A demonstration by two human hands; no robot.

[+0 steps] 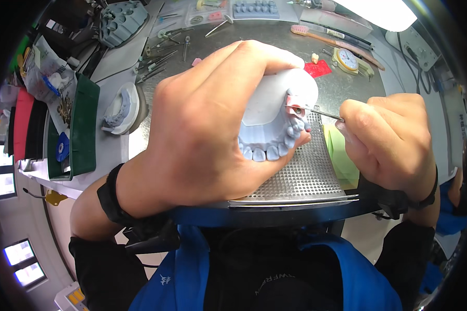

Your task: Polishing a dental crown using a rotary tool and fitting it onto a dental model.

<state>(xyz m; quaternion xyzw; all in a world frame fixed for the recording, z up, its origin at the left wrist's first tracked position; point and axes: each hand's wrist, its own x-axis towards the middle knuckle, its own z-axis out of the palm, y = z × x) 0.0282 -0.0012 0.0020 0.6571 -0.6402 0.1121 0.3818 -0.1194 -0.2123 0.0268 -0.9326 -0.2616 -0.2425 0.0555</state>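
Note:
My left hand (202,119) is wrapped round a pale blue-grey plaster dental model (267,109), holding it above the metal work surface with its row of teeth toward me. A pink patch (294,103) with a small dark hole sits among the teeth on the model's right side. My right hand (386,135) pinches a thin metal dental probe (324,112). The probe's tip reaches the pink patch; whether it presses in, I cannot tell. Part of the model is hidden behind my left fingers.
A perforated metal plate (296,176) lies below the model, beside yellow-green paper (342,155). Behind are a dial gauge (346,60), a toothbrush (316,35), red paper (317,69) and several burs (186,47). Another plaster model (122,109) and a green bin (85,124) stand left.

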